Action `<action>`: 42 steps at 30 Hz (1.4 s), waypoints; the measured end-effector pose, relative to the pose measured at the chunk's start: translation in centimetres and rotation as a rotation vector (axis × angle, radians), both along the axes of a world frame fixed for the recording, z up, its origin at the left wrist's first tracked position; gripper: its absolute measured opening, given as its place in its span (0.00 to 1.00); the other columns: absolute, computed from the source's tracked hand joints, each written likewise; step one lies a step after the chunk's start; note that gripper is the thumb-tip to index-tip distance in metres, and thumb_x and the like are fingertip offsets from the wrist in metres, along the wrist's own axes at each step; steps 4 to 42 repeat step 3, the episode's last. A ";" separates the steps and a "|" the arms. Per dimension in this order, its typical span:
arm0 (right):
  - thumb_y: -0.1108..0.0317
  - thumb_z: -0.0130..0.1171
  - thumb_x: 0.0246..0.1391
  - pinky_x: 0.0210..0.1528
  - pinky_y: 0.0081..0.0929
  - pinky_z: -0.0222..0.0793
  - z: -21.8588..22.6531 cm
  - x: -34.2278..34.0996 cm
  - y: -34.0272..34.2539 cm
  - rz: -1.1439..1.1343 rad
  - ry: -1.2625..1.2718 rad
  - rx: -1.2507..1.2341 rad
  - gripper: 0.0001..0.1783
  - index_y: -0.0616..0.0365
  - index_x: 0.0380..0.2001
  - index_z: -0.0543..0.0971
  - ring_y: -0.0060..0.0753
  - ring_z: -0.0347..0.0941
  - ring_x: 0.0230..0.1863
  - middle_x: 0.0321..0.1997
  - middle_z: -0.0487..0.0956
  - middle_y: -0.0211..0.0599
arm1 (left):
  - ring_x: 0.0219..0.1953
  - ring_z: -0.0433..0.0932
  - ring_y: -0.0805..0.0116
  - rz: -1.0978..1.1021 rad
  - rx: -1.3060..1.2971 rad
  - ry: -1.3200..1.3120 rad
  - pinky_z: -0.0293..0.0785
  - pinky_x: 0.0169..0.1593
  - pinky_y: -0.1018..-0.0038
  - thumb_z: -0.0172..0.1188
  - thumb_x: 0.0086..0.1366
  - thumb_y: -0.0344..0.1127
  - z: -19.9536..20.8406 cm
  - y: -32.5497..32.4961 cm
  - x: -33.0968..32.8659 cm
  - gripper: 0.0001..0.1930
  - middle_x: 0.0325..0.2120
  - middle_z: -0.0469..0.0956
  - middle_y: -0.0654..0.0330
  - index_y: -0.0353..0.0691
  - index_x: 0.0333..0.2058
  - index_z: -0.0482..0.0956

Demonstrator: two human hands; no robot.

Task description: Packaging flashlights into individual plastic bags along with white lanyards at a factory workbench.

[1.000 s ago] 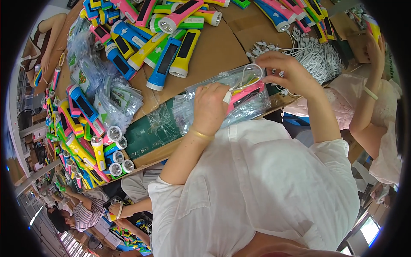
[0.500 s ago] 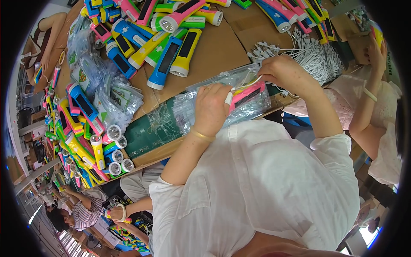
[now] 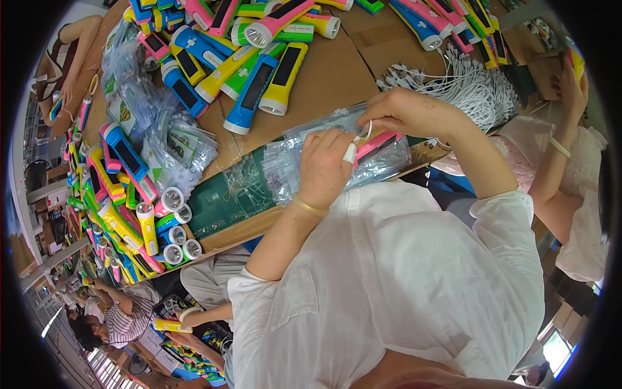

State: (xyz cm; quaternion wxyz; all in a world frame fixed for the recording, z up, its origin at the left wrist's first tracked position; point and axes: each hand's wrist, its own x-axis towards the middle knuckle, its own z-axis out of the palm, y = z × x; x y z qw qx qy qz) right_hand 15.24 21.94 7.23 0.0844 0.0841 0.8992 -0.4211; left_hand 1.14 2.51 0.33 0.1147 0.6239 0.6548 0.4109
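My left hand [image 3: 324, 163] is closed, with the white plug end of a short white cable [image 3: 350, 153] sticking out by its thumb. My right hand [image 3: 403, 114] pinches the cable's other part, close to the left hand, and a small loop stands between them. Just below the fingers lies a pink and yellow flashlight [image 3: 378, 145] with a dark panel. Clear plastic bags [image 3: 392, 162] lie around and under it; whether the flashlight is inside one I cannot tell.
Loose flashlights [image 3: 253, 91] in several colours cover the cardboard [image 3: 324, 71] ahead. A heap of white cables [image 3: 479, 91] lies at the right. Printed clear bags [image 3: 181, 146] and upright flashlights [image 3: 148, 227] stand at the left. Co-workers sit on both sides, one arm [image 3: 557, 146] close at right.
My right hand has moved left and a little down toward my left hand. The cable between them has gone from stretched out to a short bent loop.
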 end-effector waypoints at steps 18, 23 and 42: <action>0.70 0.64 0.57 0.47 0.36 0.75 0.4 0.0 -0.6 -0.007 -0.031 0.142 0.10 0.61 0.41 0.85 0.44 0.80 0.47 0.52 0.82 0.41 | 0.40 0.80 0.51 0.083 -0.053 -0.078 0.71 0.48 0.61 0.63 0.58 0.25 -0.2 -0.2 0.3 0.09 0.35 0.82 0.54 0.38 0.39 0.83; 0.70 0.64 0.57 0.47 0.36 0.75 0.4 0.0 -0.6 -0.007 -0.031 0.142 0.10 0.61 0.41 0.85 0.44 0.80 0.47 0.52 0.82 0.41 | 0.40 0.80 0.51 0.083 -0.053 -0.078 0.71 0.48 0.61 0.63 0.58 0.25 -0.2 -0.2 0.3 0.09 0.35 0.82 0.54 0.38 0.39 0.83; 0.70 0.64 0.57 0.47 0.36 0.75 0.4 0.0 -0.6 -0.007 -0.031 0.142 0.10 0.61 0.41 0.85 0.44 0.80 0.47 0.52 0.82 0.41 | 0.40 0.80 0.51 0.083 -0.053 -0.078 0.71 0.48 0.61 0.63 0.58 0.25 -0.2 -0.2 0.3 0.09 0.35 0.82 0.54 0.38 0.39 0.83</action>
